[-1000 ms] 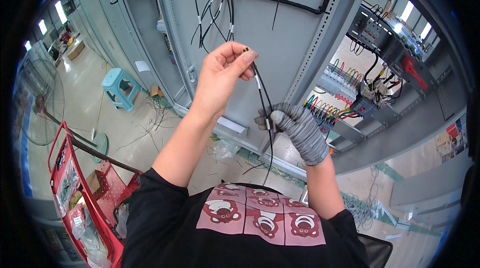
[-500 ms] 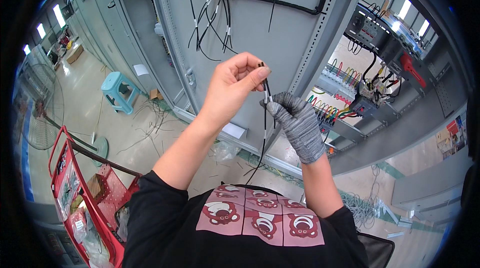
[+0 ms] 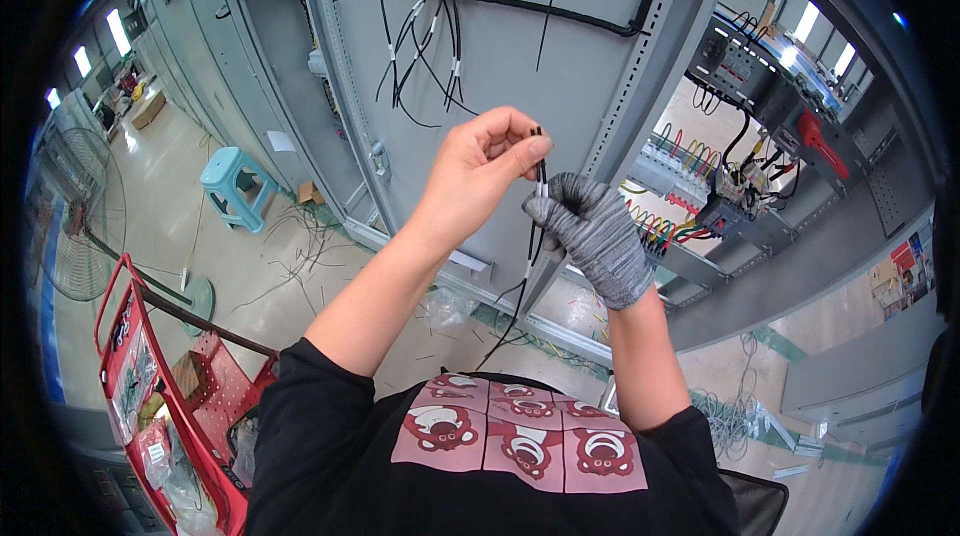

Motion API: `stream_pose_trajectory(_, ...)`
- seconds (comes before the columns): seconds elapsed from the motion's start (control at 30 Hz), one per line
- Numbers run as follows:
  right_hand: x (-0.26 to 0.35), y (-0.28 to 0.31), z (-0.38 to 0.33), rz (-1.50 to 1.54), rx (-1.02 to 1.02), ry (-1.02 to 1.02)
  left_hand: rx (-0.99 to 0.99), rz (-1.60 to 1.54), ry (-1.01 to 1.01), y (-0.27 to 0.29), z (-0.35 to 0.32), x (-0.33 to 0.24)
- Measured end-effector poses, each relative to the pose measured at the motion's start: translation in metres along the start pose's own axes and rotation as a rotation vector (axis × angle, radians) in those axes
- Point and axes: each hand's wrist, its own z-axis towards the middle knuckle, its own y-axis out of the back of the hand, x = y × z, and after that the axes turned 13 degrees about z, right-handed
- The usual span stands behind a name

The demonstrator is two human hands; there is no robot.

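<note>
Cabinet panel (image 3: 500,86), grey and upright, fills the background with black wiring looped near its top edge. Before it, the gloved right hand (image 3: 590,231) is closed round thin black wires (image 3: 537,198); the bare left hand (image 3: 480,171) pinches their upper ends just above.

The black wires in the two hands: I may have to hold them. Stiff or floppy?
Likely floppy: below the gloved right hand the black wires hang in a loose curve. Probably light: the bare left hand pinches the tips with fingertips only.
</note>
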Motion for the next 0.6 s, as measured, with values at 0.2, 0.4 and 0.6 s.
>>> stream_pose_trajectory(0.2, -0.003, 0.019, 0.019, 0.046, -0.141, 0.192, 0.180, -0.155, 0.172, -0.019, -0.024, 0.030)
stream_pose_trajectory(0.4, 0.002, 0.021, 0.010, 0.152, -0.257, 0.210, 0.348, -0.068, 0.170, -0.028, -0.041, 0.030)
stream_pose_trajectory(0.6, 0.009, 0.019, 0.011, 0.274, -0.300, 0.230, 0.249, -0.008, 0.195, -0.020, -0.046, 0.032)
